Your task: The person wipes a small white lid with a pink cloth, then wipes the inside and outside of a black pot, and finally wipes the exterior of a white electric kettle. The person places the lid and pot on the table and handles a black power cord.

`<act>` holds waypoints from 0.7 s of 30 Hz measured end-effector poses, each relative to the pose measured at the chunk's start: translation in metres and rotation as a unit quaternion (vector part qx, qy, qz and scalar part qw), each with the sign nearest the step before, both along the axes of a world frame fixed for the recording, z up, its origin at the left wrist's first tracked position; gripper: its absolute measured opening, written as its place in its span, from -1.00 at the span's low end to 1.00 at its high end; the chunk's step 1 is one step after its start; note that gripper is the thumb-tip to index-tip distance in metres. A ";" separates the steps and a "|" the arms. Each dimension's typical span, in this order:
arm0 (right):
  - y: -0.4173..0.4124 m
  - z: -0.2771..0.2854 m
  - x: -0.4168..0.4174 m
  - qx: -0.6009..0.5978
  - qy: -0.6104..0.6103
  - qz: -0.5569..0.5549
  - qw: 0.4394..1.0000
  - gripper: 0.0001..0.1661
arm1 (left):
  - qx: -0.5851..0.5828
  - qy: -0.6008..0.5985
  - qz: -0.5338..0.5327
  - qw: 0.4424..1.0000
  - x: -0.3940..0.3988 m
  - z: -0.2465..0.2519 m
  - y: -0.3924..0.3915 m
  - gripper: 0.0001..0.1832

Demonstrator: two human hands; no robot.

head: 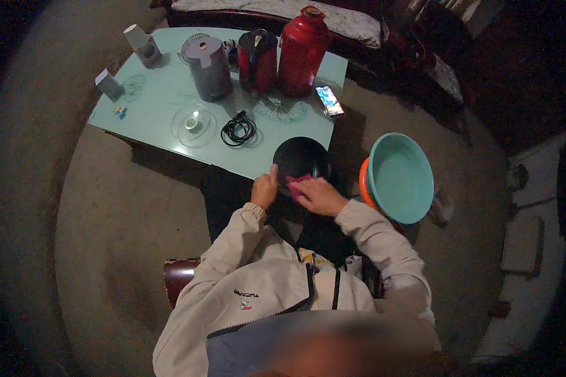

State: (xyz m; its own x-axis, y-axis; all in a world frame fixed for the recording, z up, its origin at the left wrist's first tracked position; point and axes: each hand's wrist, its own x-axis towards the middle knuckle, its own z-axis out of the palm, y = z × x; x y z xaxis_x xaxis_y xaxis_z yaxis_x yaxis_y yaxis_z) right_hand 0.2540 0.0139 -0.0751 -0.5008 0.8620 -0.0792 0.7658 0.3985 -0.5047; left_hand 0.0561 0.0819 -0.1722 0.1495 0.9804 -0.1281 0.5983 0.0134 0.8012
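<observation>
A round black pot or pan (299,153) is held tilted over my lap, at the near edge of the table. My left hand (265,189) grips its left rim, thumb pointing up along the side. In my right hand (321,195) is a crumpled magenta cloth (295,184), pressed against the lower right part of the black vessel. Whether the cloth touches its inside or outside face is hard to tell. A clear lid with a pale knob (192,123) and a coiled black cable (238,131) lie on the table beyond my left hand.
The pale glass-topped table (155,101) carries a grey cylindrical appliance (210,70), a red and black kettle (258,61), a red thermos flask (304,52) and a lit phone (329,101). Right of me stands a turquoise basin (401,179) on an orange one (365,184). A sofa (283,16) lies behind.
</observation>
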 end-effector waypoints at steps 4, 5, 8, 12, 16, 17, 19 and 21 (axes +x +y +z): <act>0.003 0.021 0.057 0.135 -0.082 0.087 0.984 -0.47 | -0.024 -0.035 -0.017 0.999 0.000 0.016 -0.001 -0.12; 0.003 0.016 0.064 0.168 -0.094 0.088 0.977 -0.46 | -0.036 -0.040 -0.021 0.998 0.002 0.024 -0.002 -0.12; 0.004 0.011 0.044 0.108 -0.123 0.075 0.984 -0.43 | -0.053 -0.035 -0.016 0.998 0.001 0.033 0.000 -0.13; -0.002 -0.028 -0.022 0.161 -0.078 -0.023 0.984 -0.47 | 0.000 0.002 -0.012 1.000 0.001 0.016 -0.004 -0.13; 0.006 -0.030 -0.059 0.140 -0.070 -0.137 0.978 -0.46 | -0.007 -0.010 -0.032 0.999 -0.001 0.014 0.006 -0.14; 0.006 -0.028 -0.058 0.143 -0.060 -0.112 0.982 -0.46 | -0.010 -0.003 -0.023 1.000 -0.002 0.012 0.008 -0.14; 0.004 -0.023 -0.041 0.142 -0.043 -0.063 0.987 -0.45 | -0.019 0.007 -0.007 1.000 -0.001 0.002 0.009 -0.13; 0.002 -0.012 -0.010 0.143 -0.053 0.015 0.988 -0.45 | 0.031 0.013 -0.022 0.999 -0.004 -0.005 0.007 -0.12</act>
